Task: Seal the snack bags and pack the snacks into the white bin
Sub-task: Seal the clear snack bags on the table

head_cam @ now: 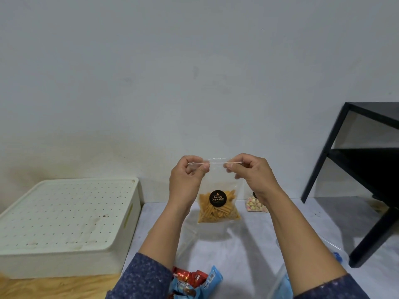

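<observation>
Head view: the left hand (pixel 187 175) and the right hand (pixel 251 172) each pinch one end of the zip strip of a clear snack bag (pixel 218 195), thumb against forefinger, holding it upright in the air above the grey surface (pixel 248 240), in the middle of the scene. The yellow stick snacks lie in the lower part of the bag, well below the strip. The step in hand appears to be sealing. To do it well, keep the strip taut and level, press the two tracks together from one end to the other, and check that no gap remains. The white bin (pixel 64 225) stands at the left with its perforated lid on. A bag of pastel sweets (pixel 255 205) rests on the surface behind the right wrist, and red and blue wrappers (pixel 195 281) lie at the near edge.
</observation>
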Demonstrator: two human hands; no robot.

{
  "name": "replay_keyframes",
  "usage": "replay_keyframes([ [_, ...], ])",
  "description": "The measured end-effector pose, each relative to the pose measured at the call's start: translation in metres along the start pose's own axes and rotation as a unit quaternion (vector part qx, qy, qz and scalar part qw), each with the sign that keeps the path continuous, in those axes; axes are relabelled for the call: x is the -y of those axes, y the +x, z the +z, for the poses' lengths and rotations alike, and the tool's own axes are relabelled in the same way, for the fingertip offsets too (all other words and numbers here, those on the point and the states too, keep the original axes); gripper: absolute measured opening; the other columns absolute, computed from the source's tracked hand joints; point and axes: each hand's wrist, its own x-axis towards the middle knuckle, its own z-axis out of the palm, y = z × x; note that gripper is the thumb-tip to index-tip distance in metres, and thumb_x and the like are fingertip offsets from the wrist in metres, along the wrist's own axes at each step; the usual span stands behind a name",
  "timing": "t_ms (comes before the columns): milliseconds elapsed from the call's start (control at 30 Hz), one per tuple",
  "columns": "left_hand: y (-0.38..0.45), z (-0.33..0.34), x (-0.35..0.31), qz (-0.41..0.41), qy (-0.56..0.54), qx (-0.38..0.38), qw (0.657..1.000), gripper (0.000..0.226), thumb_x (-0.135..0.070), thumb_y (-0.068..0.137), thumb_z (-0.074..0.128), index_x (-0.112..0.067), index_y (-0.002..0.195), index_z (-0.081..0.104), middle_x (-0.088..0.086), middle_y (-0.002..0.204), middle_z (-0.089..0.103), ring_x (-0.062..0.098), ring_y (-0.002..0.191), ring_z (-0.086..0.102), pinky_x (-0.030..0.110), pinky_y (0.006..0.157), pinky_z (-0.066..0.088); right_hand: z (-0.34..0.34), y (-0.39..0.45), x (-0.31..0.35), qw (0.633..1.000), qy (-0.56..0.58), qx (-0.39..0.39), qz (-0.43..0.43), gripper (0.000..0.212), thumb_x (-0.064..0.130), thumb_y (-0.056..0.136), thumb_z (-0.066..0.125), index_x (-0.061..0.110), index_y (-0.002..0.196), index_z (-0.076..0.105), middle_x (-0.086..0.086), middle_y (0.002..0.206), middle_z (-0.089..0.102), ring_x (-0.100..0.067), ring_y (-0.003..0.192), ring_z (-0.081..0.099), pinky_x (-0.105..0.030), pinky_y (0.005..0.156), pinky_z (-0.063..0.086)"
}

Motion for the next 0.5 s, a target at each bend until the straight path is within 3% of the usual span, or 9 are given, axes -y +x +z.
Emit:
replay_keyframes([
  [133,-0.003,-0.003,-0.006,0.006,0.001,-0.001,1.0,0.016,-0.015,0.084,0.069,-0.025,0.089,0.057,0.0,0.084,0.071,0.006,0.079,0.066,0.017,0.07,0.046,0.005,-0.004,0.003,0.999,0.024,0.028,0.006,0.004,0.015,0.081,0.07,0.012,0.08,0.073,-0.006,0.082,0.071,-0.008,0.074,0.064,-0.022,0.065,0.048],
  [267,-0.008,-0.001,-0.008,0.019,0.023,0.007,1.0,0.022,-0.018,0.086,0.067,-0.032,0.091,0.051,-0.003,0.086,0.071,0.013,0.081,0.063,0.018,0.071,0.047,0.011,-0.005,0.007,1.0,0.013,0.01,-0.003,0.006,0.014,0.08,0.071,0.009,0.081,0.073,-0.003,0.074,0.068,0.002,0.061,0.057,-0.018,0.062,0.045],
  [400,-0.009,-0.006,-0.011,0.022,0.042,0.025,0.999,0.025,-0.024,0.086,0.067,-0.038,0.097,0.049,-0.006,0.092,0.072,0.009,0.091,0.065,0.017,0.071,0.043,0.013,-0.008,0.008,1.0,0.02,0.011,0.003,0.005,0.016,0.079,0.071,0.011,0.08,0.073,-0.015,0.085,0.071,-0.008,0.071,0.06,-0.025,0.067,0.045],
  [500,-0.01,-0.008,-0.012,0.029,0.056,0.037,0.997,0.028,-0.027,0.083,0.071,-0.038,0.099,0.051,-0.004,0.095,0.072,0.007,0.093,0.065,0.019,0.071,0.046,0.014,-0.012,0.01,1.0,0.015,0.027,0.004,0.01,0.015,0.081,0.071,0.007,0.085,0.074,-0.008,0.076,0.07,-0.002,0.061,0.058,-0.022,0.063,0.045],
])
